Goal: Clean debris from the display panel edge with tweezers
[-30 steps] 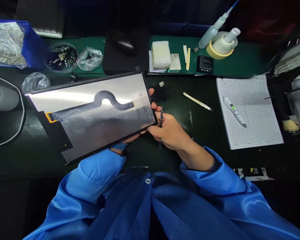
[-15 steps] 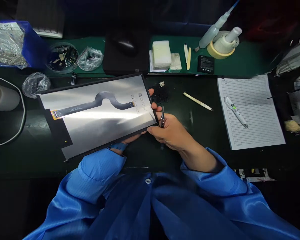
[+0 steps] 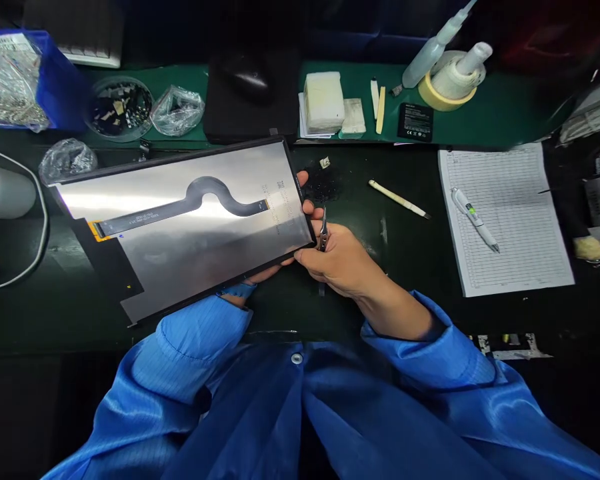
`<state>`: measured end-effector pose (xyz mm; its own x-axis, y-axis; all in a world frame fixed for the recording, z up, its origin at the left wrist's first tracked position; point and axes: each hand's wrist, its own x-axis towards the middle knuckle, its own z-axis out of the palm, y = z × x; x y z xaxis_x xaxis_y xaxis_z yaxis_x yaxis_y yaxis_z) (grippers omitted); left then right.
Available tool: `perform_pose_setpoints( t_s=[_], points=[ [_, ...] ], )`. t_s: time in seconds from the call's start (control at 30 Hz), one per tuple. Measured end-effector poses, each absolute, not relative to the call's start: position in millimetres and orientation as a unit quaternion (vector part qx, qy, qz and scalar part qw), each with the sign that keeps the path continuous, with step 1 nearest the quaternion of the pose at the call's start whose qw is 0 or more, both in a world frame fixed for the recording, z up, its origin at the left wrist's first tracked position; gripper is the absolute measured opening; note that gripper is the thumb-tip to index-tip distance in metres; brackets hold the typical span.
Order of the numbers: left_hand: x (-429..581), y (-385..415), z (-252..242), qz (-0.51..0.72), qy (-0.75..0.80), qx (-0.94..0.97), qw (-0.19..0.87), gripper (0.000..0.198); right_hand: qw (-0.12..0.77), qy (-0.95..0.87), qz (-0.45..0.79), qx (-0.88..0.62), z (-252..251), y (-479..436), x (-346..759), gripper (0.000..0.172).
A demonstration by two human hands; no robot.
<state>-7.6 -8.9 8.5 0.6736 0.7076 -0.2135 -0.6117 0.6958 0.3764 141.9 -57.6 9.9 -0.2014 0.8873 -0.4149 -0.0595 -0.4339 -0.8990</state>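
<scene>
In the head view, the only one, the left hand (image 3: 266, 274) holds a display panel (image 3: 200, 263) from below, out at 9 o'clock and above the bench (image 3: 405, 267). Two fingertips show past the panel's 3 o'clock edge, slightly parted; the thumb is hidden, so what it presses cannot be told. The right hand (image 3: 337, 260) sets its thumb against the panel's lower corner, towards 4 o'clock, while its fingers close around tweezers (image 3: 323, 233) pointing to 12 o'clock, just beside the panel; whether the tips meet is too small to tell. A ribbon cable (image 3: 163, 217) lies along the panel's back, its orange end at the 9 o'clock side and its other end towards 3 o'clock. The work looks partway along: the cable appears laid in place, yet the panel is not set down and the tweezers touch no part of the cable. Whether either cable end is fully fixed, and so how much is left, cannot be judged. A slim stick (image 3: 399, 199) lies at the right hand's 2 o'clock, a notepad (image 3: 510, 267) bearing a pen (image 3: 475, 220) at 3 o'clock.
</scene>
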Motion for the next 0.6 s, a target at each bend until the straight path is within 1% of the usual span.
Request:
perform_pose_setpoints(
  t_s=[0.17, 0.27, 0.33, 0.4, 0.43, 0.6],
  points=[
    [-3.9, -8.0, 20.3, 0.351, 0.228, 0.111, 0.901, 0.068, 0.351, -0.391, 0.665, -0.531, 8.6, -58.0, 142.9, 0.011],
    [-5.8, -6.2, 17.1, 0.356, 0.217, 0.121, 0.901, 0.068, 0.351, -0.381, 0.68, -0.519, 11.7, -57.8, 142.9, 0.012],
    [-8.3, -4.8, 12.7, 0.345, 0.207, 0.141, 0.905, 0.07, 0.348, -0.381, 0.684, -0.515, 13.6, -57.9, 142.4, 0.013],
    [-10.0, -4.0, 9.9, 0.305, 0.213, 0.15, 0.916, 0.074, 0.347, -0.381, 0.681, -0.52, 14.1, -58.0, 141.7, 0.014],
    [-10.1, -4.1, 9.6, 0.33, 0.207, 0.138, 0.911, 0.072, 0.348, -0.381, 0.679, -0.523, 13.7, -58.0, 141.4, 0.013],
    [-7.1, -6.3, 15.4, 0.342, 0.202, 0.15, 0.906, 0.068, 0.351, -0.375, 0.681, -0.522, 9.6, -57.9, 141.1, 0.013]
  ],
)
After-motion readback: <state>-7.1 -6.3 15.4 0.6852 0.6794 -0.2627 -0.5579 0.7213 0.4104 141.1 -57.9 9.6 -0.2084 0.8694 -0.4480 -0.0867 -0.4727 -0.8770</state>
